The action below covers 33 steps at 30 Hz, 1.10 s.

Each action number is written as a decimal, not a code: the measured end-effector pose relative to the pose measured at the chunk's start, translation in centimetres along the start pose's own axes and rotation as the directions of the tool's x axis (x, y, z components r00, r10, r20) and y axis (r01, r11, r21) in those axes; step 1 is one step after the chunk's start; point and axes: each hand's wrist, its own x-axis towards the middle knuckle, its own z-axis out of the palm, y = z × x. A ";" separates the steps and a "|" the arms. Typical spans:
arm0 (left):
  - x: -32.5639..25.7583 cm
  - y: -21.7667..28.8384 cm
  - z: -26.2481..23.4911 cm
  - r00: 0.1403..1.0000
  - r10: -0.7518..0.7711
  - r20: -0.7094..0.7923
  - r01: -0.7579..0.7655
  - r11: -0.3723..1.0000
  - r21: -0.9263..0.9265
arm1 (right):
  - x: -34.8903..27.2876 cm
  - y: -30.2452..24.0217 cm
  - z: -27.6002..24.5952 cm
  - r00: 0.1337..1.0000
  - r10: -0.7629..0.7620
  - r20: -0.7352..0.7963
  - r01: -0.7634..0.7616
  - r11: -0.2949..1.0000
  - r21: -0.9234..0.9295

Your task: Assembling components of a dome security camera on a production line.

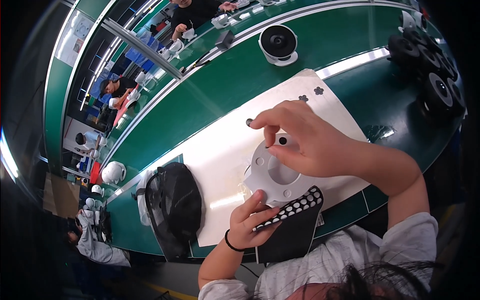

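Right hand (305, 142) pinches a small black pad (282, 141) onto the white base (272, 172); left hand (250, 220) grips the pad sheet (295, 207), so pressing it flat looks next.

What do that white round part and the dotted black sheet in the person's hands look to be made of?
White round part: likely moulded plastic, given its smooth, faintly glossy, evenly coloured surface. Dotted black sheet: probably a matt backing sheet, paper or film, carrying rows of small pale round pads; exact material unclear.

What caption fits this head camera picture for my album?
Right hand presses a small dot onto a white round plastic base; left hand holds a black dotted sheet.
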 end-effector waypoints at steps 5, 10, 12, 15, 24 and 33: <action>0.2 0.4 -0.2 1.000 -0.004 -0.005 0.004 1.000 0.029 | 1.2 -1.0 1.0 0.963 0.167 0.211 -0.222 0.936 0.272; 0.5 0.5 -0.2 1.000 0.020 -0.010 -0.020 0.999 0.046 | 0.9 -1.2 0.5 0.978 0.040 0.207 -0.053 0.997 0.058; 0.5 0.6 -0.1 0.998 -0.007 -0.058 0.008 1.000 0.012 | 0.1 -1.4 0.5 0.978 -0.077 0.196 0.092 0.993 -0.069; 0.2 0.1 0.0 0.997 -0.022 -0.075 0.021 1.000 -0.013 | -1.1 -1.3 0.4 0.959 -0.170 0.227 0.207 0.966 -0.154; 0.0 -0.3 -0.5 0.996 -0.026 -0.082 0.028 0.999 0.017 | -1.9 -2.1 0.1 0.942 0.000 0.336 -0.068 0.979 0.191; -0.1 -1.0 -0.2 0.995 -0.011 -0.097 0.013 1.000 0.017 | -2.2 -1.4 0.5 0.899 0.077 0.430 -0.139 0.983 0.115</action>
